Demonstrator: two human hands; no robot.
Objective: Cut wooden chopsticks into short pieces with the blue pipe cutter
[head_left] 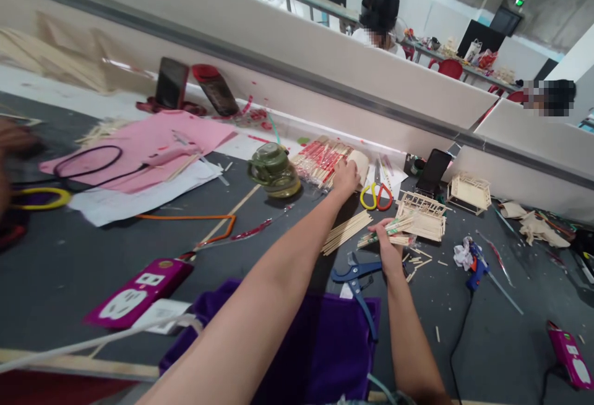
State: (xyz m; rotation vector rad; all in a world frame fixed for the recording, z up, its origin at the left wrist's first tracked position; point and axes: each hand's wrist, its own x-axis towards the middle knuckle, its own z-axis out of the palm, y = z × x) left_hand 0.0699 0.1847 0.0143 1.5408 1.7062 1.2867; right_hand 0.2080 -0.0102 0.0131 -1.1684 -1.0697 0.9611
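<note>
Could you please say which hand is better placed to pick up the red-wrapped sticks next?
Probably the left hand: it is at the red-wrapped sticks, while the right hand holds another bundle.

Another person's hand (18, 137) partly out-of-frame

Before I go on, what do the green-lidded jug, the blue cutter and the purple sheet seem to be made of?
Jug: clear, glossy plastic or glass, since light passes through its yellowish lower part; I can't tell which.
Blue cutter: probably painted or coated metal, going by its slim, evenly coloured handles.
Purple sheet: likely woven fabric, with soft folds and a seam-like edge.
</note>
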